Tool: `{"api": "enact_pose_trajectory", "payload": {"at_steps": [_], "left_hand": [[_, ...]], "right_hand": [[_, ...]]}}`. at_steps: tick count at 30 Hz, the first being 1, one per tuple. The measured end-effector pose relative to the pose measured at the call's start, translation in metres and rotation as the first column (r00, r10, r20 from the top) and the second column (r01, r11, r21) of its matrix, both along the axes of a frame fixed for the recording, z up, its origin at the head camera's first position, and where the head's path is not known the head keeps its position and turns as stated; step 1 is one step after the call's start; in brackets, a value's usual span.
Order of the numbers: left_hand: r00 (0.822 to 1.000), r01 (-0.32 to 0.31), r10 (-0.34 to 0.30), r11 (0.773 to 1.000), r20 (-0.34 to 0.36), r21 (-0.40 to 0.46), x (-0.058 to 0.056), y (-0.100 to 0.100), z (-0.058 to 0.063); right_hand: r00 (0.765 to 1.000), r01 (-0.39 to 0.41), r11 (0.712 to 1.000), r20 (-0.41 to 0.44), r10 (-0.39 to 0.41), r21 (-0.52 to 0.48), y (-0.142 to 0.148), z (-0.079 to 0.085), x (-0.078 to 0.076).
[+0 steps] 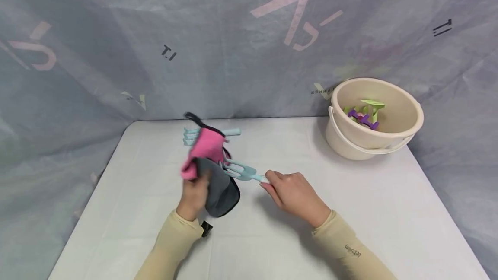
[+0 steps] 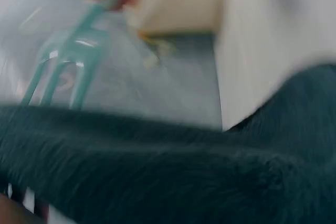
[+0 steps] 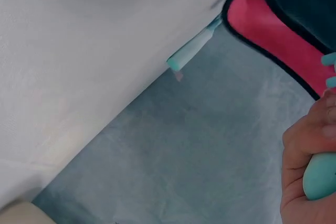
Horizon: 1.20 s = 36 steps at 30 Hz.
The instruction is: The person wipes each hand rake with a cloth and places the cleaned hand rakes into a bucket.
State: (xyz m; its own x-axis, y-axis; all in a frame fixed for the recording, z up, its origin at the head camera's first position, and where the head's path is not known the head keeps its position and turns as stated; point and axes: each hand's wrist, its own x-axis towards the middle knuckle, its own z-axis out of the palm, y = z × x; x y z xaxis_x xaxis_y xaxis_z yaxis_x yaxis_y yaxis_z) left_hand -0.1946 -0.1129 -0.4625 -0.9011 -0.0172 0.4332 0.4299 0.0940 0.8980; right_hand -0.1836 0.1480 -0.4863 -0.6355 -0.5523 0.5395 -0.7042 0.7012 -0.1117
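Observation:
My left hand (image 1: 194,193) grips a two-sided cloth (image 1: 209,145), pink on one face and dark grey on the other, with black edging and a black loop. In my right hand (image 1: 297,195) is the handle of a light-blue toy garden fork (image 1: 246,173), its tines pointing left against or just beside the cloth. The left wrist view shows the fork's prongs (image 2: 63,69) partly behind the dark cloth (image 2: 157,166). On the table behind the cloth lies a second light-blue tool, a small rake (image 1: 232,132), its middle partly covered from sight.
A cream bucket (image 1: 352,141) with a handle stands at the table's back right. Inside it are green pieces (image 1: 374,104) and a purple piece (image 1: 363,119). The white table (image 1: 136,176) meets a grey printed curtain (image 1: 221,55) at the back and sides.

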Motion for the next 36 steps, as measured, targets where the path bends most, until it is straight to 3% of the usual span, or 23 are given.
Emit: {"api": "enact_pose_trajectory", "payload": {"at_steps": [1, 2, 3, 5, 6, 7, 8, 10, 18, 22, 24, 33, 36], "left_hand": [[0.994, -0.007, -0.018, 0.974, -0.11, -0.227, 0.001, 0.004, 0.0], [0.969, -0.041, -0.073, 0.895, -0.236, -0.444, 0.0, 0.007, -0.002], [0.927, -0.086, -0.156, 0.797, -0.341, -0.597, -0.002, 0.01, -0.003], [0.811, -0.253, -0.294, 0.603, -0.506, -0.757, -0.006, 0.017, -0.007], [0.776, -0.302, -0.347, 0.527, -0.526, -0.794, -0.007, 0.019, -0.009], [0.75, -0.329, -0.387, 0.486, -0.537, -0.81, -0.007, 0.02, -0.011], [0.725, -0.351, -0.414, 0.466, -0.551, -0.812, -0.008, 0.02, -0.014], [0.696, -0.364, -0.434, 0.473, -0.572, -0.802, -0.009, 0.019, -0.017], [0.575, -0.389, -0.429, 0.606, -0.697, -0.694, -0.014, 0.012, -0.014], [0.535, -0.383, -0.406, 0.665, -0.741, -0.641, -0.013, 0.011, -0.011], [0.534, -0.364, -0.403, 0.685, -0.744, -0.632, -0.013, 0.011, -0.009], [0.582, -0.207, -0.408, 0.762, -0.704, -0.613, -0.01, 0.007, 0.002], [0.594, -0.161, -0.392, 0.797, -0.703, -0.581, -0.012, 0.006, 0.004]], "right_hand": [[1.0, 0.006, 1.0, -0.008, -0.006, 0.021, 0.0, 0.0, 0.0], [1.0, 0.007, 0.999, -0.013, -0.007, 0.045, 0.0, 0.0, 0.0], [1.0, 0.009, 0.997, -0.02, -0.007, 0.077, 0.0, 0.0, 0.001], [1.0, 0.005, 0.991, -0.025, -0.002, 0.137, -0.001, -0.001, 0.002], [1.0, 0.002, 0.986, -0.022, 0.002, 0.164, -0.002, -0.002, 0.002], [1.0, -0.004, 0.983, -0.016, 0.007, 0.183, -0.003, -0.002, 0.003], [1.0, -0.009, 0.981, -0.011, 0.012, 0.196, -0.004, -0.001, 0.004], [1.0, -0.017, 0.978, -0.005, 0.018, 0.208, -0.005, 0.0, 0.005], [0.999, -0.036, 0.987, -0.026, 0.04, 0.154, -0.005, 0.011, 0.007], [0.997, -0.066, 0.991, -0.018, 0.069, 0.118, -0.003, 0.014, 0.008], [0.996, -0.083, 0.992, -0.011, 0.085, 0.098, -0.001, 0.014, 0.008], [0.983, -0.177, 0.984, 0.057, 0.177, -0.008, 0.005, 0.016, 0.007], [0.975, -0.205, 0.978, 0.077, 0.207, -0.036, 0.007, 0.018, 0.006]]}}
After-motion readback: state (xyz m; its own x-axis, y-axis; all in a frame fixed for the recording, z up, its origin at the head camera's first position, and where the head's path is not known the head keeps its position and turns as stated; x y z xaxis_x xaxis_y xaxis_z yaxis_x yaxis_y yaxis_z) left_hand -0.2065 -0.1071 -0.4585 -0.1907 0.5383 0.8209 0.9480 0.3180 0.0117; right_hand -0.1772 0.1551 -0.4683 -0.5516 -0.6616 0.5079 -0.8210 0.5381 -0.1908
